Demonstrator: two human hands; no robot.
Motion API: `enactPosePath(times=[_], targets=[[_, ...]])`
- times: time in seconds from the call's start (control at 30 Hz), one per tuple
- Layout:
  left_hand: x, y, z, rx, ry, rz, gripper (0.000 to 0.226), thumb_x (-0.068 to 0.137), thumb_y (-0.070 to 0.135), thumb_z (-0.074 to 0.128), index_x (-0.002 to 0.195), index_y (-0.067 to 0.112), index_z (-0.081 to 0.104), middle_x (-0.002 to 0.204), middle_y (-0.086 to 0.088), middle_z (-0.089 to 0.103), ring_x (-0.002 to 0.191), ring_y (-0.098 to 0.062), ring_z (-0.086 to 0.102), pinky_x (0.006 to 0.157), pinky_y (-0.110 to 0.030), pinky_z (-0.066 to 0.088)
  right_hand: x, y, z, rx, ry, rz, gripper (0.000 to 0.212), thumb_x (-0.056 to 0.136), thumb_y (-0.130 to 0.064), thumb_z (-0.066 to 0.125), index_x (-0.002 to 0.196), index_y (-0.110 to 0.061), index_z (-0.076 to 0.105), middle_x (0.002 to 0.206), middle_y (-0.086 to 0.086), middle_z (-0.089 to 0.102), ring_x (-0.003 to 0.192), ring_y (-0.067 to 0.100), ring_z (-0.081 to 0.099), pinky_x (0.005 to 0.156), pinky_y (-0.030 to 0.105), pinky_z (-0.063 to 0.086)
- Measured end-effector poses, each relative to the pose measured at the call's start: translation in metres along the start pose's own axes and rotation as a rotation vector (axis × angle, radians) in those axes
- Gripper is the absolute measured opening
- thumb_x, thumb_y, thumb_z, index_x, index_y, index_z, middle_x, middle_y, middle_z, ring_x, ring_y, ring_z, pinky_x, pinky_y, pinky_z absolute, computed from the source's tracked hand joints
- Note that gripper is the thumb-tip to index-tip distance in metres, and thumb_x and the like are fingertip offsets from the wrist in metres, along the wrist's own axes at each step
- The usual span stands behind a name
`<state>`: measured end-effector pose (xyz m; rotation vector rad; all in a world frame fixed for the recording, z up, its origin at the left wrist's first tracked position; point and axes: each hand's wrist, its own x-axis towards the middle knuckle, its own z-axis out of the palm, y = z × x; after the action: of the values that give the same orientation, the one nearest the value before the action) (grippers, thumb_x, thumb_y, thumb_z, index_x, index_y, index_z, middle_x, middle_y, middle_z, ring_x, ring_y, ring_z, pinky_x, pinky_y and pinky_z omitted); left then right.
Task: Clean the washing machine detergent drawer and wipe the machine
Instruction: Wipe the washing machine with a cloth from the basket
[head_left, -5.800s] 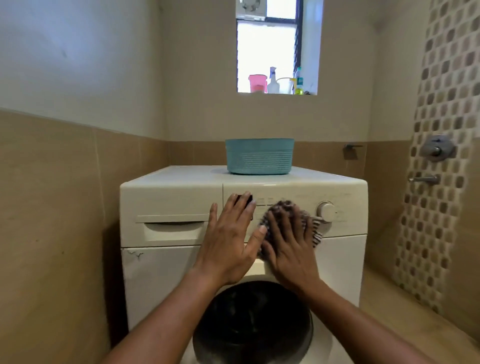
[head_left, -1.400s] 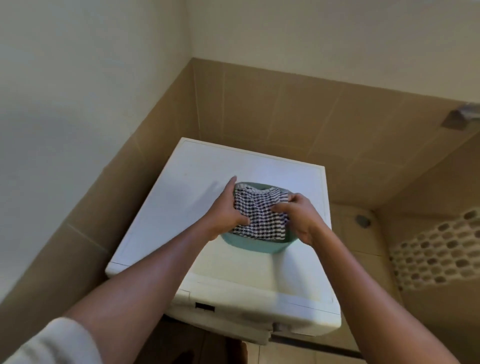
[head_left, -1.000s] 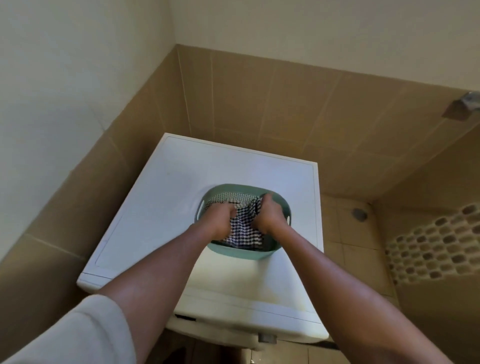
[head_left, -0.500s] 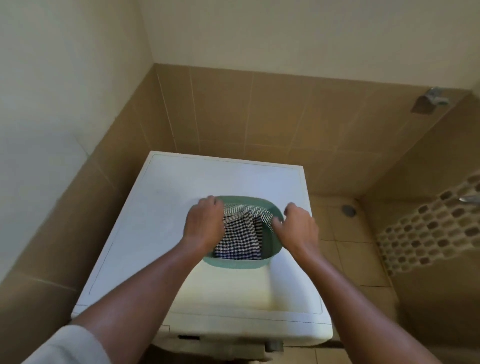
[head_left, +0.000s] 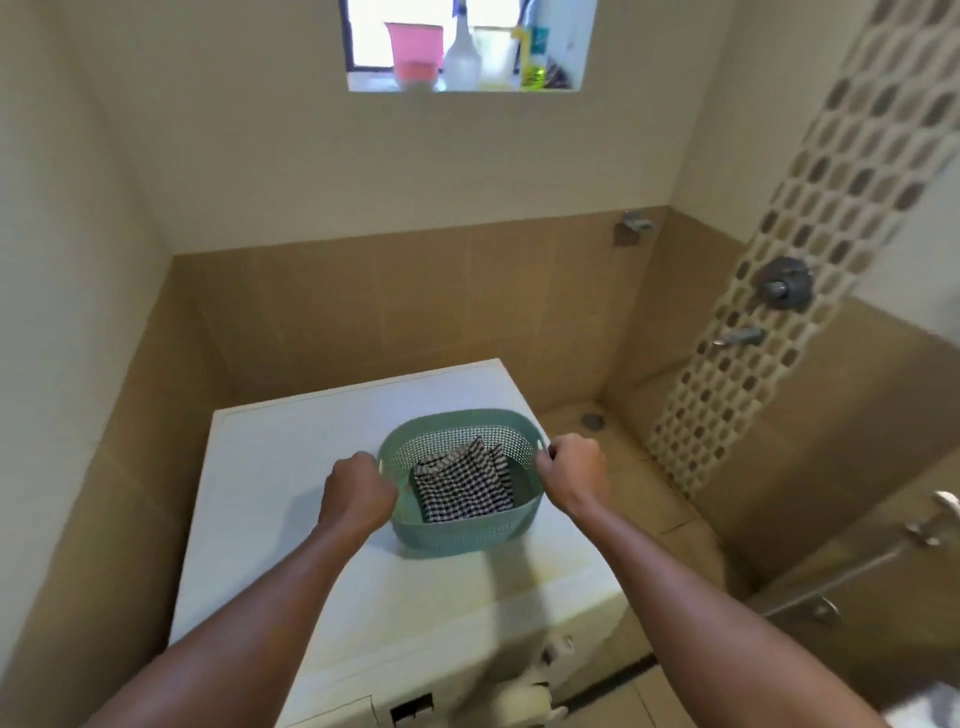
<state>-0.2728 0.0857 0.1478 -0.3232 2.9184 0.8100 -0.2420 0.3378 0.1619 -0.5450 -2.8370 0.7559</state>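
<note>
Now the left hand (head_left: 358, 493) and right hand (head_left: 574, 470) grip opposite rims of the teal perforated plastic basket (head_left: 457, 535) atop the white washing machine (head_left: 291, 467), with the black-and-white checked cloth (head_left: 462, 488) inside the basket.

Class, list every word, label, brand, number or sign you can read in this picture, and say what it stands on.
None can be read.
The yellow-green bottle on the window ledge may carry a label, too blurred to read.
The front panel of the white washing machine is blurred too.

Cream walls (head_left: 260, 156) over tan tiles (head_left: 363, 301); a bright window (head_left: 363, 31) high on the far wall holds bottles (head_left: 461, 57); a mosaic strip (head_left: 810, 249) with taps (head_left: 784, 291) stands right.
</note>
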Motion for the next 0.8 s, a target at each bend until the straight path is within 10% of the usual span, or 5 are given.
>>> enactPosePath(times=[0.37,0.8], targets=[[-0.079,0.143,-0.009,-0.052,-0.002,0.506,0.018,0.087,0.017,0.057,0.076,0.005,0.064,0.077,-0.016,0.065,0.067,-0.033,0.062,0.053,-0.029,0.043,-0.071,0.086,-0.163,0.048,0.37,0.217,0.032,0.08,-0.026,0.06,0.052,-0.011,0.057,0.059,0.009,0.066,0.059,0.029,0.066,0.055,0.039,0.058],[-0.253,0.422,0.014,-0.051,-0.142,0.968,0.015,0.078,0.018,0.062,0.068,0.008,0.066,0.071,-0.01,0.065,0.062,-0.027,0.061,0.054,-0.031,0.047,-0.156,0.271,-0.421,0.009,0.7,0.458,0.025,0.074,-0.021,0.067,0.058,-0.001,0.065,0.049,0.005,0.053,0.047,0.021,0.042,0.044,0.026,0.032]])
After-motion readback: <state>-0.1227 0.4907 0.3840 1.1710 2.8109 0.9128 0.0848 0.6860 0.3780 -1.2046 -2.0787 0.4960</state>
